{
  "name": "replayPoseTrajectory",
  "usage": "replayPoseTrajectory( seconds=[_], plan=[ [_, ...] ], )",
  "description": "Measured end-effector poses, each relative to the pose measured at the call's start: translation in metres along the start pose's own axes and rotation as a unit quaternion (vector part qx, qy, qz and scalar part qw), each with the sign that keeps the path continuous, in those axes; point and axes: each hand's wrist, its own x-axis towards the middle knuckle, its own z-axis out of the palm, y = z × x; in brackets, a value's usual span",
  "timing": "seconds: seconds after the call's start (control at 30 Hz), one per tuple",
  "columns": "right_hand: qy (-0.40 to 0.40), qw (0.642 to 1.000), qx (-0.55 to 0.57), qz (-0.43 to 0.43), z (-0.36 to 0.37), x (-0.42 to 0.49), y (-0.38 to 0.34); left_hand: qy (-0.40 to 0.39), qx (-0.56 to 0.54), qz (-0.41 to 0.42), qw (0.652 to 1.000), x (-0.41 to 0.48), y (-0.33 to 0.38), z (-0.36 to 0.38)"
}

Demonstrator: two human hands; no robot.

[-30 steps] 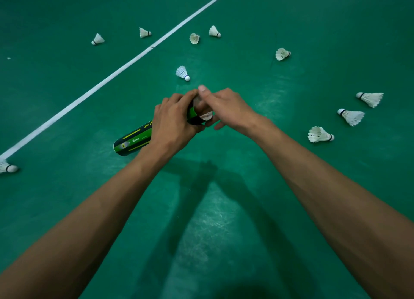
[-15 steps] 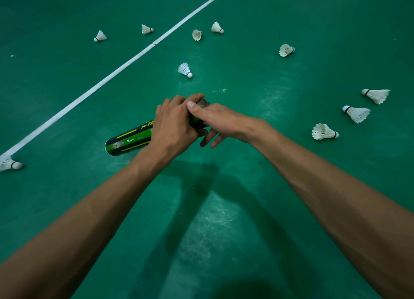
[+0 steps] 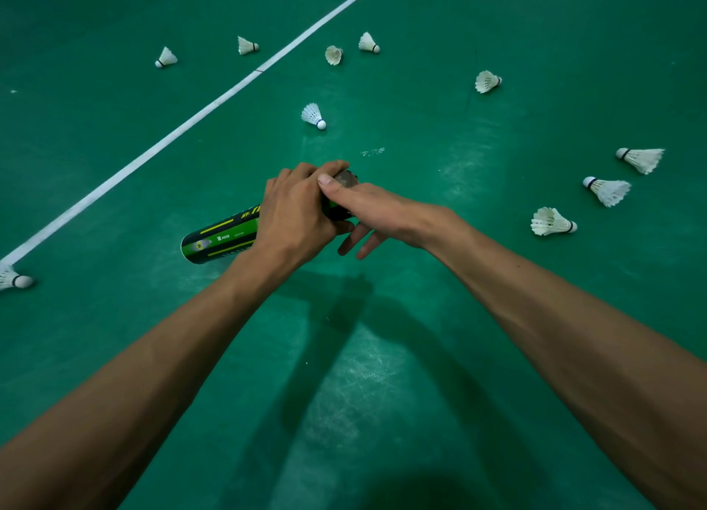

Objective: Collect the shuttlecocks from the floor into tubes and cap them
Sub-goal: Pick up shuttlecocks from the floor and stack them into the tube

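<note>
A black and green shuttlecock tube [image 3: 220, 240] hangs tilted above the floor, its closed end low at the left. My left hand [image 3: 294, 218] is wrapped around its upper part. My right hand [image 3: 367, 207] holds the upper end, thumb laid over the top and the lower fingers loose beneath. A greyish round end [image 3: 347, 178] shows past the thumb; whether it is a cap I cannot tell. Several white shuttlecocks lie on the floor: one just beyond the hands [image 3: 313, 115], three to the right [image 3: 553, 222] [image 3: 608, 190] [image 3: 642, 159], others farther off [image 3: 486, 81] [image 3: 369, 43].
The green court floor [image 3: 421, 356] has a white line [image 3: 191, 121] running diagonally from lower left to upper right. More shuttlecocks lie past the line [image 3: 166, 58] [image 3: 246, 45], one beside it [image 3: 333, 55], and one at the left edge [image 3: 13, 278].
A shuttlecock's feathers showed at the tube's mouth a second ago and are now out of sight. My right thumb has come down over the tube's end, and both hands have dropped slightly.
</note>
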Motion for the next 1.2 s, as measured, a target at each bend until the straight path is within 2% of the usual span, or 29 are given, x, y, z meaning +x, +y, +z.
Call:
replayPoseTrajectory(
  seconds=[0.27,0.43,0.57,0.67,0.7,0.73,0.83,0.93,1.0,1.2],
  plan=[
    [0.002,1.000,0.010,-0.007,0.008,0.001,0.002,-0.005,0.004,-0.009,1.000,0.000,0.000,0.004],
    [0.044,0.999,-0.012,-0.029,0.017,0.013,0.008,-0.015,0.000,-0.041,0.999,-0.004,-0.007,0.013],
    [0.182,0.980,0.006,-0.084,0.016,0.019,0.013,-0.008,0.007,-0.065,0.998,0.000,-0.013,0.013],
    [0.361,0.921,0.022,-0.145,0.007,0.025,0.019,0.002,0.014,-0.074,0.997,0.005,-0.019,0.005],
    [0.398,0.904,0.026,-0.154,0.005,0.027,0.020,0.005,0.012,-0.079,0.997,0.007,-0.020,0.003],
    [0.404,0.900,0.027,-0.160,0.003,0.027,0.020,0.013,0.007,-0.083,0.996,0.009,-0.021,0.000],
    [0.324,0.934,0.026,-0.150,0.008,0.029,0.015,0.064,-0.031,-0.099,0.993,0.015,-0.020,-0.010],
    [0.278,0.942,0.100,-0.157,0.014,0.033,0.003,0.118,-0.061,-0.108,0.985,0.022,-0.015,-0.020],
    [0.255,0.939,0.136,-0.188,0.018,0.036,-0.009,0.143,-0.086,-0.107,0.980,0.026,-0.010,-0.025],
    [0.286,0.911,0.175,-0.239,0.018,0.047,-0.052,0.207,-0.231,-0.156,0.938,0.040,-0.002,-0.046]
  ],
)
